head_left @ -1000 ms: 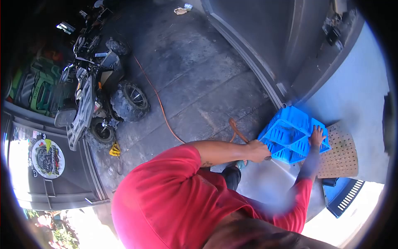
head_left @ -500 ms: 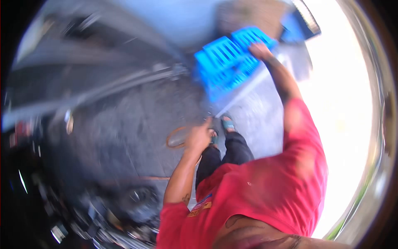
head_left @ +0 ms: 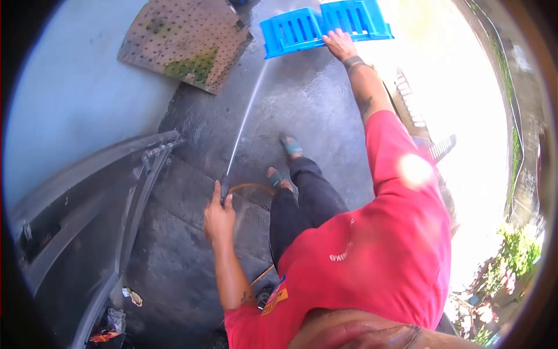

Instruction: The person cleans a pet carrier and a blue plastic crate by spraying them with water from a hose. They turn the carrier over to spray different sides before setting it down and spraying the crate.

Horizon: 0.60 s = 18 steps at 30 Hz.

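Observation:
My left hand (head_left: 220, 220) is closed around a dark hose nozzle (head_left: 225, 191), with an orange hose (head_left: 253, 185) trailing from it past my feet. A thin, straight jet of water (head_left: 247, 119) shoots from the nozzle up toward the blue slatted plastic piece (head_left: 290, 35), which looks like a crate or rack. With my arm stretched out, my right hand (head_left: 340, 44) grips the near edge of that blue piece, fingers curled over it. Its far side is cut off by the top of the view.
A brown, dotted panel with green stains (head_left: 186, 46) rests by the pale wall (head_left: 75, 81). Dark metal framing (head_left: 125, 215) stands at my left. The concrete floor (head_left: 267, 110) looks wet. Bits of litter (head_left: 132, 296) lie at lower left, and plants (head_left: 517, 256) grow at right.
My view has turned, bringing the dotted panel in at upper left. The blue piece is now farther toward the top and tipped differently, still in my right hand. The water jet now shows clearly.

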Each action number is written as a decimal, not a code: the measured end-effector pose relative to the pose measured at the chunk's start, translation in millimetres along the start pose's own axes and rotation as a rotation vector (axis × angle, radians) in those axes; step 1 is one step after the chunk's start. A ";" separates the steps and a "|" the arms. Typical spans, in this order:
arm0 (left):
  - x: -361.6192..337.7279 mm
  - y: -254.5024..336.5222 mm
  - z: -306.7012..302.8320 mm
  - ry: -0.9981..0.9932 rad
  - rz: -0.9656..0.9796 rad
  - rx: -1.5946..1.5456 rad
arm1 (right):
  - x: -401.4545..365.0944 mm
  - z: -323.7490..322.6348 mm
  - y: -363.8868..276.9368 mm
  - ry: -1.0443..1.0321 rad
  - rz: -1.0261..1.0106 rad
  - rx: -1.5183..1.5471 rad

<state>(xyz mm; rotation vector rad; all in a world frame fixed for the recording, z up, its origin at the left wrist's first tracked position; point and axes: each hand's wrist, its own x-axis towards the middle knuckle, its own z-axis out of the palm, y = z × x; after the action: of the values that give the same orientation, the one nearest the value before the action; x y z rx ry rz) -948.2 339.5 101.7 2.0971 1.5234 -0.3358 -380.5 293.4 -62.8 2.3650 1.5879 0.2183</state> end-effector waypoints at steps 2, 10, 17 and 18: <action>2.3 8.4 3.6 -0.035 -0.033 0.044 | -10.7 28.3 13.2 0.057 0.100 0.017; -1.7 80.5 20.2 0.018 0.035 -0.024 | -44.7 62.5 219.0 0.038 0.064 0.121; 1.5 81.4 5.5 0.091 0.126 -0.028 | -9.1 -27.1 248.2 0.380 0.278 0.381; 5.3 81.9 0.4 0.124 0.144 -0.044 | -3.5 -3.5 255.9 0.371 0.388 0.421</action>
<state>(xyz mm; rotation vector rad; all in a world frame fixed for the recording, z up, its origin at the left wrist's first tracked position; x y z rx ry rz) -869.7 324.6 120.5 2.2132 1.4242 -0.1213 -157.6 200.0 21.4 3.1076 1.4063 0.4657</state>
